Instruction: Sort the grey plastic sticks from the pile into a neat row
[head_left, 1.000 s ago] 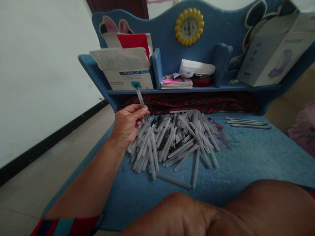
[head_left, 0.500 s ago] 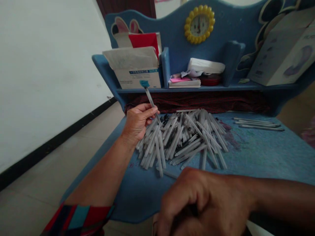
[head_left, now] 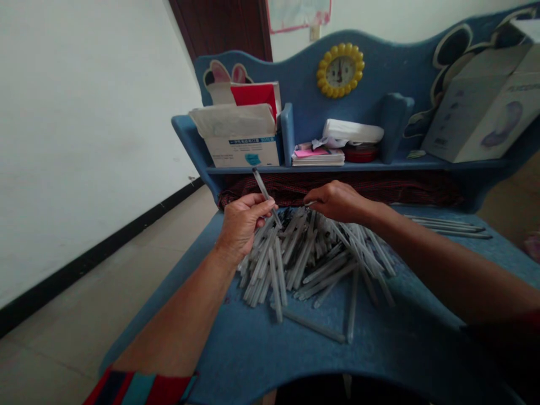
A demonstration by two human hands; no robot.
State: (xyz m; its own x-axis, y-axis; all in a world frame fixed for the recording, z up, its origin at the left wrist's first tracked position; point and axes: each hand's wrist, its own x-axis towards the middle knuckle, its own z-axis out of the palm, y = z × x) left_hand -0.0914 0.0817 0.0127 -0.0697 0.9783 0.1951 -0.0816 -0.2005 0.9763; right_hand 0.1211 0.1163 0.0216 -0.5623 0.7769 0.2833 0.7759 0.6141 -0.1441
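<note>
In my left hand (head_left: 248,216) a clear pen barrel (head_left: 262,185) is pinched between thumb and fingers, tilted with its dark end up. My right hand (head_left: 337,201) is closed at the back of the pile, and the pale end of a pen (head_left: 311,203) shows at its fingertips; the rest is hidden by the hand. Below both hands lies a heap of clear, greyish pens (head_left: 299,253), some with dark parts, on the blue desk (head_left: 236,349). One pen (head_left: 314,328) lies apart at the front of the heap.
Several pens (head_left: 449,226) lie side by side at the right. Behind, a shelf holds a mask box (head_left: 240,147), stacked papers (head_left: 318,158) and a large white box (head_left: 476,107). A checked dark red cloth (head_left: 392,188) lies under the shelf. A yellow clock (head_left: 340,70) hangs above.
My right hand has moved from the near front edge forward to the back of the heap. My left hand still holds its pen barrel. The view has tilted up slightly.
</note>
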